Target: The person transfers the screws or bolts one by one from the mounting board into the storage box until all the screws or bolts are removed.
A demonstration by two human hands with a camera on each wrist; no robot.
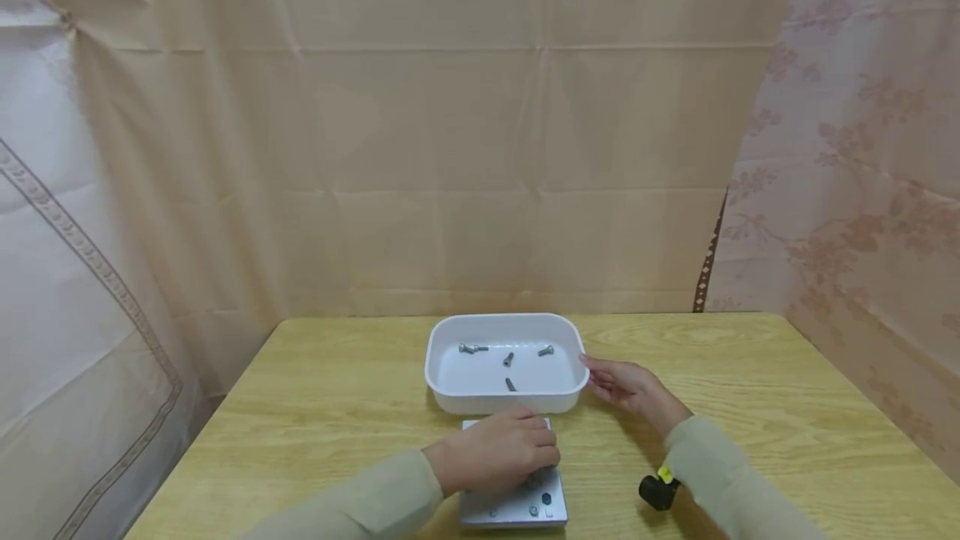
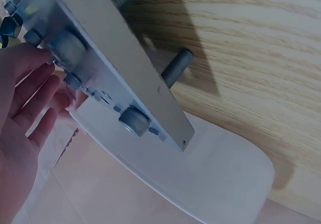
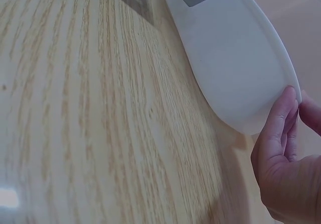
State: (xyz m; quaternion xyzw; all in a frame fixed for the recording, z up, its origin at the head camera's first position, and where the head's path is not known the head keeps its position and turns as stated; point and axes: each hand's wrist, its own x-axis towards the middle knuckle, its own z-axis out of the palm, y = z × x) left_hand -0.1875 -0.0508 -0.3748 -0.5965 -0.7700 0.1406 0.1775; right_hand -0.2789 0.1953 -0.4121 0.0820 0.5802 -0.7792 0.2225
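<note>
A silver metal block (image 1: 513, 509), fitted with several bolts and nuts, is under my left hand (image 1: 501, 450). In the left wrist view, the fingertips of that hand (image 2: 30, 91) meet at a small bolt (image 2: 54, 61) on the block's face, fingers bent. Threaded bolt ends (image 2: 177, 67) stick out of the block's underside. My right hand (image 1: 626, 386) pinches the rim of a white tray (image 1: 495, 403) at its right side. The right wrist view shows the thumb and fingers of this hand (image 3: 286, 148) on either side of the tray's rim (image 3: 281, 53).
Several loose bolts (image 1: 508, 360) lie scattered inside the tray. A black object with a yellow part (image 1: 657, 492) lies near the right forearm. The wooden table (image 1: 322, 407) ends at the back against a beige curtain (image 1: 480, 190).
</note>
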